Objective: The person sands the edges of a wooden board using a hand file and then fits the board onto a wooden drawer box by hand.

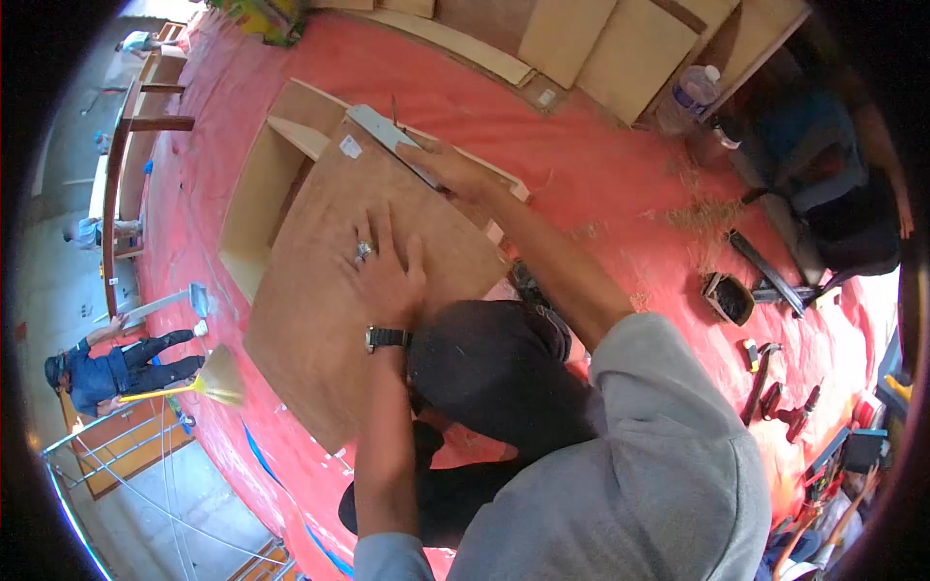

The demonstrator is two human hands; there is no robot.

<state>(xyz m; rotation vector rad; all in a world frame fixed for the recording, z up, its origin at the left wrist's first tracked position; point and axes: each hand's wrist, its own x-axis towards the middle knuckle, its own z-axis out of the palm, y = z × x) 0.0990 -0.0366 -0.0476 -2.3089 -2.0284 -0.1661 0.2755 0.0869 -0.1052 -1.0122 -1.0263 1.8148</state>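
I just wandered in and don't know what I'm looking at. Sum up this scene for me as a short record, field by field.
Left hand: spread flat on a brown wooden panel; wears a ring and a watch
Right hand: gripping a long grey tool at the panel's edge
Tool type: cannot tell
Panel marking: white label near the tool
Ground covering: red sheet
Lying nearby: hammer, toward the picture's right
Container: plastic bottle, upper right
Other person: far left, holding a yellow broom and a dustpan
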